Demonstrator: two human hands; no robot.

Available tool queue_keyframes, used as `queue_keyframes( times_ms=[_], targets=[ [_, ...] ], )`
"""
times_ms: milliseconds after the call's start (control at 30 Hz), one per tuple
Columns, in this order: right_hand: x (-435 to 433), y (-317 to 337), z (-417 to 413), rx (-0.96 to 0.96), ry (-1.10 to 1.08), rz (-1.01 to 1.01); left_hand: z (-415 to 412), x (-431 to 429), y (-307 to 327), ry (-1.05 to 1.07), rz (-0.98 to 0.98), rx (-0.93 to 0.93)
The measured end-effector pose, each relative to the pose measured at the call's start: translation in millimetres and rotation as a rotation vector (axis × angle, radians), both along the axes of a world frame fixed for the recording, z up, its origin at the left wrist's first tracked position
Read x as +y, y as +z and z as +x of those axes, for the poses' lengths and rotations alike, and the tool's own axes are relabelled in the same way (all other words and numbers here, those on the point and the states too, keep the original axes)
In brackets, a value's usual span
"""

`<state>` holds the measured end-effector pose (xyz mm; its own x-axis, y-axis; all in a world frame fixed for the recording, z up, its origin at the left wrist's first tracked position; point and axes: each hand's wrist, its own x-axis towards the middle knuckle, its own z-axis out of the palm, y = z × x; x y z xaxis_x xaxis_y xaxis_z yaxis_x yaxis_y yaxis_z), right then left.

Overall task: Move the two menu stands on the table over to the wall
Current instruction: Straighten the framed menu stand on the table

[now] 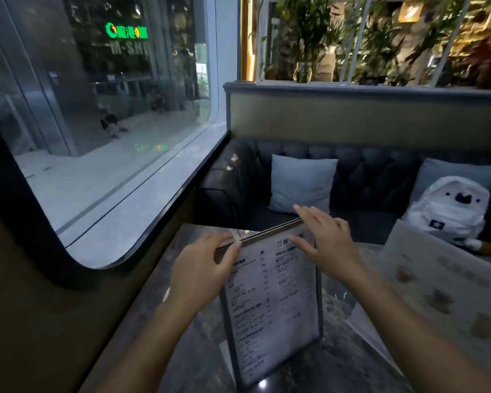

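A black-framed menu stand (272,304) with a white printed sheet stands upright on the dark marble table (182,350), a little way from the wall under the window. My left hand (201,273) pinches the left end of its top edge. My right hand (326,239) lies over the right end of the top edge, fingers spread, thumb on the front face. A second menu stand (442,282), pale with pictures of food, leans at the right of the table, untouched.
The wall with a big rounded window (102,154) runs along the table's left side. Across the table is a dark tufted sofa (366,180) with two light cushions and a white plush bear (451,211). Plants stand behind a partition above.
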<state>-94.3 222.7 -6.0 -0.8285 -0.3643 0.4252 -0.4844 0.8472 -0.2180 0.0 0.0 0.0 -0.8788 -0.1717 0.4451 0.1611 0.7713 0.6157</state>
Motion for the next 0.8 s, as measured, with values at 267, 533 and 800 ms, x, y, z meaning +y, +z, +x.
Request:
queue_keyframes(
  times_ms=[267, 533, 800],
  targets=[
    [-1.3, -6.3, -7.7, 0.078, -0.019, -0.042, -1.0, -8.3, -12.0, 0.045, 0.068, 0.058],
    [-3.7, -4.8, -5.7, 0.126, -0.041, -0.113, -7.1, -8.1, -13.9, 0.057, 0.164, 0.031],
    [5.5, -6.0, 4.9, 0.195, -0.113, -0.144, -27.1, -12.4, -12.5, 0.027, 0.26, -0.056]
  ],
)
